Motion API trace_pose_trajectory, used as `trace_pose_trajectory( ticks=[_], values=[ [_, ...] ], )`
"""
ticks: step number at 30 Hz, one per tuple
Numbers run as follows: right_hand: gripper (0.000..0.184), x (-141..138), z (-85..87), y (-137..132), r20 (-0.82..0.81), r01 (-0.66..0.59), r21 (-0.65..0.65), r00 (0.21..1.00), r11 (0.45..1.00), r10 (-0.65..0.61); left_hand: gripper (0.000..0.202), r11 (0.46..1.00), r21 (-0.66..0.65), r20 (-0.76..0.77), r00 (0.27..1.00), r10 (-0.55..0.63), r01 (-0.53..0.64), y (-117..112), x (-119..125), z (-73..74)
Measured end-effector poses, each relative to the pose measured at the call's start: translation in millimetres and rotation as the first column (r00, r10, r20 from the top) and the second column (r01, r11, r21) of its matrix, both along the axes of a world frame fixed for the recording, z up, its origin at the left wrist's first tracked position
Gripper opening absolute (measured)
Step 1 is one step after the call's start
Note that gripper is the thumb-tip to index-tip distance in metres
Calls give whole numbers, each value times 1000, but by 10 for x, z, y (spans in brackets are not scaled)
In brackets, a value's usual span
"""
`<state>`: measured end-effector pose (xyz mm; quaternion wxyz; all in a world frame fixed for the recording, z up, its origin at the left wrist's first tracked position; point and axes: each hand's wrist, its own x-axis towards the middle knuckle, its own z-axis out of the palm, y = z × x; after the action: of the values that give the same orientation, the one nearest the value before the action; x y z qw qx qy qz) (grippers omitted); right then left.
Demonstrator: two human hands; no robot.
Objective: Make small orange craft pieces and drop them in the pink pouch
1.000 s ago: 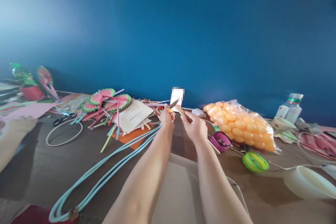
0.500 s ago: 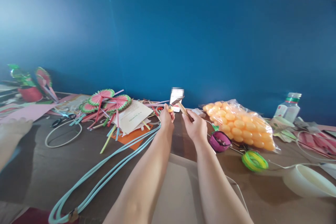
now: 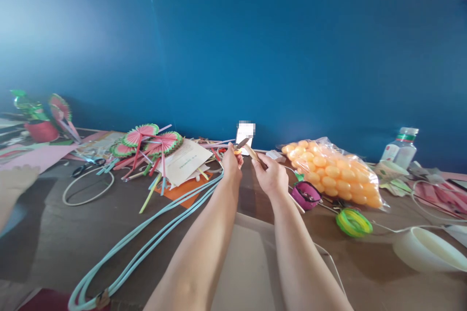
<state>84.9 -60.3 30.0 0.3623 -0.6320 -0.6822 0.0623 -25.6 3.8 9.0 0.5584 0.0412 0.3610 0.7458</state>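
Both my arms reach forward over the brown table (image 3: 65,248). My left hand (image 3: 232,164) is closed round a small orange piece, only its top showing above the fingers. My right hand (image 3: 270,178) is closed on a wooden-handled tool (image 3: 251,151) whose dark metal tip points at that orange piece. The tool's long wooden shaft comes out below my right hand toward the purple tape roll (image 3: 305,196).
A bag of orange balls (image 3: 333,172) lies right, with a green ring (image 3: 353,222), a white bowl (image 3: 426,249) and a bottle (image 3: 401,148). Light blue hoops (image 3: 146,238), paper fans (image 3: 153,141), scissors (image 3: 85,166) and a white ring (image 3: 87,187) lie left. Another person's hand (image 3: 16,180) is at far left.
The tool's tip has shifted slightly against the orange piece. The other person's hand at far left has drawn back a little toward the edge.
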Motion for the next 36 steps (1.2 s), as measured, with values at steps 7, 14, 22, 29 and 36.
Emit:
trace_pose_trajectory(
  ticks=[7,14,22,29,36],
  values=[
    [34,-1,-1,0,-8,15,0,1000,1000,-15,34,1000,-30,-45,999,3,-5,-2,-5,7],
    [34,-1,-8,4,-1,6,-5,1000,1000,-6,34,999,-45,-45,999,22,-24,-4,-18,-1],
    [35,10,-8,8,-18,6,-13,1000,1000,-7,32,996,-90,-85,996,14,-22,15,-35,2],
    [33,14,-31,18,50,-15,-46,999,999,17,37,991,-134,-94,995,14,-27,-35,-36,54],
    [33,16,-44,28,34,-16,-33,999,999,17,41,988,-148,-125,992,14,-32,-34,-41,56]
  ],
)
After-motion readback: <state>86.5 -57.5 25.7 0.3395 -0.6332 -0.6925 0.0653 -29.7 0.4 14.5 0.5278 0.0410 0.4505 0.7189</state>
